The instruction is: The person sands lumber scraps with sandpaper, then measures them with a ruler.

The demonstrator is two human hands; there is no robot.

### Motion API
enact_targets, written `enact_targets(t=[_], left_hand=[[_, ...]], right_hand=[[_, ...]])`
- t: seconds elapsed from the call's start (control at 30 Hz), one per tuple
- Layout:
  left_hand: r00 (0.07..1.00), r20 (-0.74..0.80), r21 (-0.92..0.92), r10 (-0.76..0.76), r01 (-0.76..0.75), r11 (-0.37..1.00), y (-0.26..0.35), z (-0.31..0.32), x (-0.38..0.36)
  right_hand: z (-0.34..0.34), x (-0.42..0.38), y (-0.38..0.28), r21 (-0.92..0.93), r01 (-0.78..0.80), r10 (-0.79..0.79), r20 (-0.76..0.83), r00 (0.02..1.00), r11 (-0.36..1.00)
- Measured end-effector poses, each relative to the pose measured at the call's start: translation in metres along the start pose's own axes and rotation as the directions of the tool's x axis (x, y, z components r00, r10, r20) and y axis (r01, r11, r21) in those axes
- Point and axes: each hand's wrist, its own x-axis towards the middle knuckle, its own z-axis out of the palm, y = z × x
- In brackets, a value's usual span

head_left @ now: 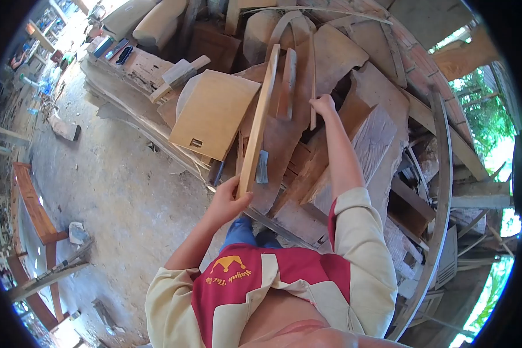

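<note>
**A:** What fills the view?

**B:** One big heap of scrap boards [330, 145], rising beyond the fingers. One square plywood panel [214, 113] leans on it, left of them.

**B:** One long pale plank [260, 116] stands on edge; the left hand [229, 200] is clenched around its near end. One thin wooden strip [313, 75] rises from the right hand [323, 105], fingers closed on it.

**A:** Which step?

**B:** Seemingly pulling pieces from the heap. Lifting both free likely needs a steady, clearing pull.
</note>
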Motion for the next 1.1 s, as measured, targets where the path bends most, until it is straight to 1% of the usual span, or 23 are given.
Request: enact_targets(t=[0.07,0.1,0.13,0.2,0.23,0.27,0.33,0.4,0.43,0.47,0.5,0.57,0.63,0.67,0.73,0.8,0.87,0.9,0.93,0.97,1.0,1.07,1.1], left_hand=[[0.999,0.042,-0.030,-0.030,0.031,0.999,0.007,-0.006,0.000],[0.998,0.057,-0.020,-0.025,0.026,0.999,0.008,-0.009,0.000],[0.997,0.074,-0.010,-0.020,0.021,1.000,0.010,-0.012,0.001],[0.996,0.091,-0.011,0.025,-0.024,1.000,0.010,-0.010,0.000],[0.990,0.092,0.019,0.106,-0.108,0.994,0.012,-0.008,0.000],[0.978,0.097,0.046,0.184,-0.189,0.981,0.013,-0.006,-0.001],[0.976,0.159,0.027,0.151,-0.157,0.987,0.014,0.002,0.002],[0.940,0.174,0.122,0.293,-0.316,0.941,0.026,0.019,0.005],[0.935,0.198,0.122,0.296,-0.323,0.938,0.029,0.028,0.007],[0.937,0.242,0.079,0.253,-0.279,0.957,0.030,0.037,0.011],[0.934,0.288,0.040,0.210,-0.231,0.972,0.032,0.046,0.014],[0.912,0.350,0.056,0.213,-0.248,0.967,0.030,0.067,0.022],[0.862,0.428,0.061,0.270,-0.326,0.943,0.023,0.090,0.031],[0.855,0.443,0.060,0.270,-0.329,0.943,0.021,0.100,0.034],[0.836,0.522,0.127,0.167,-0.269,0.955,0.017,0.120,0.036],[0.829,0.536,0.114,0.161,-0.260,0.959,0.013,0.140,0.037],[0.831,0.552,0.232,0.074,-0.238,0.943,0.007,0.155,0.040],[0.823,0.563,0.228,0.077,-0.245,0.942,0.002,0.162,0.042],[0.816,0.493,0.273,0.302,-0.475,0.837,-0.004,0.168,0.045],[0.741,0.427,0.333,0.517,-0.661,0.673,-0.008,0.172,0.046],[0.737,0.434,0.326,0.518,-0.664,0.673,-0.004,0.174,0.044],[0.900,0.254,0.358,0.354,-0.427,0.830,0.007,0.173,0.041],[0.932,0.197,0.294,0.305,-0.353,0.888,0.001,0.170,0.045]], right_hand=[[-0.002,0.010,0.033,0.170,0.184,-0.170,-0.093,0.981,0.968],[-0.018,-0.007,0.036,0.371,0.126,-0.128,-0.020,0.992,0.920],[-0.039,-0.026,0.040,0.379,0.112,-0.108,-0.034,0.994,0.919],[-0.076,-0.057,0.049,0.602,0.139,-0.150,-0.032,0.988,0.787],[-0.093,-0.064,0.063,0.568,0.155,-0.174,-0.020,0.984,0.808],[-0.105,-0.074,0.077,0.573,0.146,-0.154,-0.035,0.987,0.806],[-0.125,-0.111,0.099,0.690,0.094,-0.034,-0.100,0.994,0.717],[-0.139,-0.153,0.121,0.731,0.093,0.032,-0.155,0.987,0.676],[-0.142,-0.165,0.140,0.826,0.093,0.085,-0.168,0.982,0.556],[-0.143,-0.180,0.158,0.900,0.101,0.138,-0.174,0.975,0.424],[-0.143,-0.198,0.170,0.902,0.102,0.160,-0.185,0.970,0.419],[-0.143,-0.237,0.192,0.960,0.152,0.225,-0.206,0.952,0.237],[-0.135,-0.265,0.217,0.955,0.198,0.275,-0.256,0.927,0.220],[-0.127,-0.276,0.231,0.949,0.236,0.305,-0.292,0.906,0.208],[-0.112,-0.297,0.254,0.946,0.242,0.364,-0.309,0.879,0.217],[-0.101,-0.321,0.259,0.944,0.221,0.488,-0.318,0.813,0.247],[-0.090,-0.338,0.261,0.947,0.210,0.512,-0.310,0.801,0.245],[-0.086,-0.345,0.258,0.950,0.198,0.528,-0.301,0.794,0.242],[-0.084,-0.352,0.245,0.956,0.199,0.530,-0.285,0.799,0.213],[-0.078,-0.356,0.235,0.960,0.225,0.534,-0.280,0.798,0.167],[-0.072,-0.359,0.225,0.961,0.249,0.535,-0.274,0.800,0.119],[-0.060,-0.364,0.202,0.967,0.188,0.531,-0.253,0.809,0.174],[-0.053,-0.364,0.192,0.963,0.196,0.488,-0.263,0.832,0.186]])
